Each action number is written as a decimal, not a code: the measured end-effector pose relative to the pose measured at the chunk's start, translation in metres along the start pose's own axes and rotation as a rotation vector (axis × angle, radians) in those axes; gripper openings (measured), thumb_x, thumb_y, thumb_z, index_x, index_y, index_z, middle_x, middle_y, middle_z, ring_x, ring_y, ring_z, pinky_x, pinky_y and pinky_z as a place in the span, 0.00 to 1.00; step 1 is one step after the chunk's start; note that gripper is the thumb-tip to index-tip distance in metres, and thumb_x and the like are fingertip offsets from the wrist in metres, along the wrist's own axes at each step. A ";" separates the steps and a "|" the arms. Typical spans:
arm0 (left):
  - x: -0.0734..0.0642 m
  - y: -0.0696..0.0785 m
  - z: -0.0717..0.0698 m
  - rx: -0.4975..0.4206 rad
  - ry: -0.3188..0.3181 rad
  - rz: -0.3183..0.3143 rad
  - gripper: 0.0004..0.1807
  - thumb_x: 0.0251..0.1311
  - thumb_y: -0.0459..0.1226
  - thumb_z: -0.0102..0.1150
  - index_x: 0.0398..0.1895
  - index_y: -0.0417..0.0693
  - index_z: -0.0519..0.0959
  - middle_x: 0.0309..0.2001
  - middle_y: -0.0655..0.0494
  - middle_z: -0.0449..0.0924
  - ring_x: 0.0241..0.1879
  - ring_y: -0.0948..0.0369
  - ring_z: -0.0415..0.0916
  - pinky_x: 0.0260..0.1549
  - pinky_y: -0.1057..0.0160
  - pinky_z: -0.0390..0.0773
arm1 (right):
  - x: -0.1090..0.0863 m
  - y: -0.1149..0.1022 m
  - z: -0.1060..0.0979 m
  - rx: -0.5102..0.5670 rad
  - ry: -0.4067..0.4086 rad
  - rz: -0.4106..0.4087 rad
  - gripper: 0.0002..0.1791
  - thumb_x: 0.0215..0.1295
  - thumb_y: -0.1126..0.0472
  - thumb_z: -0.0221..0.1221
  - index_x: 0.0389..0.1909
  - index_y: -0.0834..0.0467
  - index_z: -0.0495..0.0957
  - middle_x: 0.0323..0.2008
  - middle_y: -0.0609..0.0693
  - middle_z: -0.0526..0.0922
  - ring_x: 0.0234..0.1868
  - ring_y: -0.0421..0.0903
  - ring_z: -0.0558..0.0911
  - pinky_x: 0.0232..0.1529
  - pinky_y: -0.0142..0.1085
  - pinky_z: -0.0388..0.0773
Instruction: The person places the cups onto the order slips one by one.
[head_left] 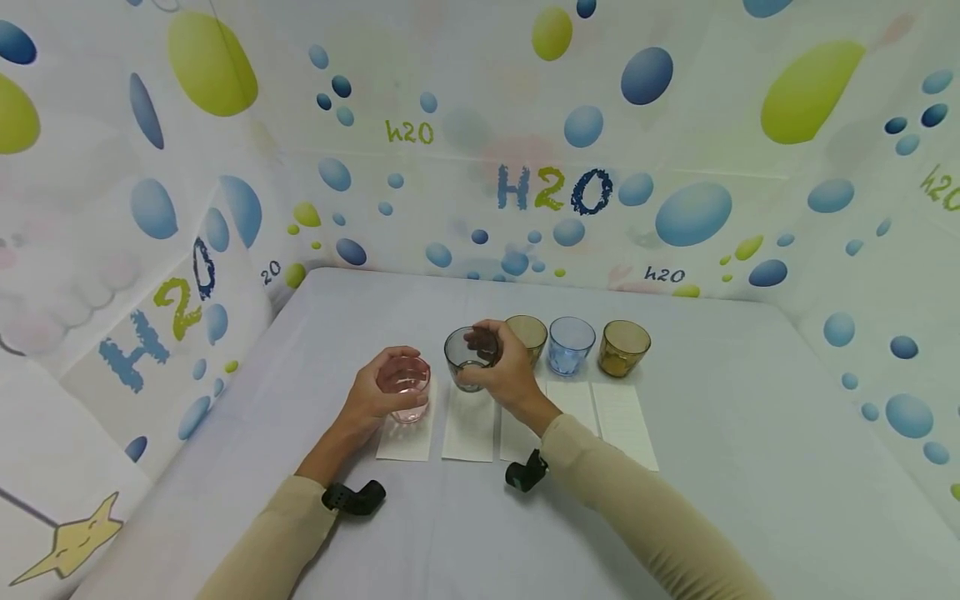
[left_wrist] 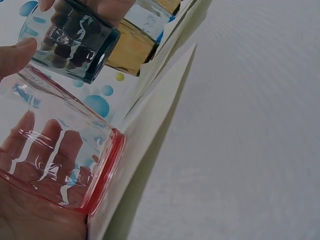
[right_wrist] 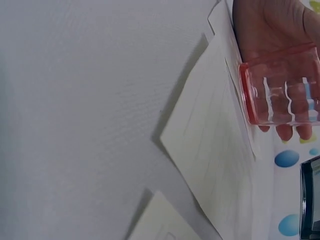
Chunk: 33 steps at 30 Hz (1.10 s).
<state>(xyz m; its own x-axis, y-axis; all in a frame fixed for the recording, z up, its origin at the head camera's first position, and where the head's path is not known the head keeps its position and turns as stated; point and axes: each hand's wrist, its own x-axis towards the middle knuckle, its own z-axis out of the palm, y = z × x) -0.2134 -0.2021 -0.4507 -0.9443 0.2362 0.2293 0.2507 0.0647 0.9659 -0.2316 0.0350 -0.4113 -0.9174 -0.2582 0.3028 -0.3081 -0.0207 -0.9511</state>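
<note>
My left hand (head_left: 367, 402) grips a clear pink glass (head_left: 405, 380) from its left side, thumb across the front and fingers behind. The glass stands upright, its base right at the leftmost paper slip (head_left: 403, 443). In the left wrist view, fingers show through the wall of the pink glass (left_wrist: 60, 145), which has a red base. My right hand (head_left: 516, 377) holds a smoky grey glass (head_left: 459, 360) by its right side, over the far end of the second slip (head_left: 468, 433). The grey glass (right_wrist: 311, 200) only partly enters the right wrist view.
Behind the slips, to the right, stand an amber glass (head_left: 531, 332), a blue glass (head_left: 572, 346) and a darker amber glass (head_left: 624, 350) in a row. More paper slips (head_left: 626, 425) lie before them. A patterned cloth wall (head_left: 465, 217) encloses the white table (head_left: 750, 433).
</note>
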 end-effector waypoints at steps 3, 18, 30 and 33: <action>0.000 0.001 0.000 0.005 0.005 -0.001 0.36 0.51 0.26 0.73 0.64 0.38 0.68 0.57 0.36 0.78 0.55 0.52 0.79 0.58 0.62 0.78 | -0.002 0.000 0.000 0.001 -0.004 0.002 0.39 0.48 0.74 0.69 0.64 0.68 0.66 0.57 0.64 0.78 0.62 0.63 0.76 0.65 0.61 0.70; 0.001 0.001 -0.001 0.002 0.002 0.010 0.36 0.50 0.25 0.73 0.64 0.38 0.68 0.57 0.35 0.78 0.54 0.55 0.79 0.58 0.62 0.79 | -0.009 0.005 -0.001 0.047 -0.016 0.020 0.37 0.48 0.74 0.68 0.62 0.67 0.67 0.60 0.72 0.74 0.63 0.67 0.73 0.69 0.58 0.67; 0.001 0.001 0.000 -0.001 0.002 0.008 0.36 0.50 0.25 0.73 0.64 0.38 0.69 0.57 0.35 0.78 0.54 0.55 0.80 0.58 0.60 0.79 | -0.017 0.008 0.000 0.042 -0.023 0.042 0.38 0.47 0.75 0.68 0.62 0.68 0.66 0.58 0.70 0.76 0.63 0.67 0.74 0.68 0.58 0.69; 0.001 0.001 0.000 -0.002 0.007 0.011 0.36 0.50 0.25 0.73 0.64 0.38 0.69 0.57 0.35 0.78 0.54 0.56 0.80 0.58 0.61 0.79 | -0.019 0.009 0.001 0.011 -0.021 0.033 0.38 0.47 0.74 0.68 0.62 0.68 0.67 0.57 0.66 0.78 0.62 0.64 0.76 0.67 0.54 0.71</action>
<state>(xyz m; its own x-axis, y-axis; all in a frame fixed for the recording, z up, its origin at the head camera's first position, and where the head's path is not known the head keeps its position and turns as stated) -0.2142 -0.2020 -0.4500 -0.9430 0.2299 0.2406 0.2605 0.0603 0.9636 -0.2169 0.0391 -0.4259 -0.9216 -0.2790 0.2699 -0.2748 -0.0223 -0.9613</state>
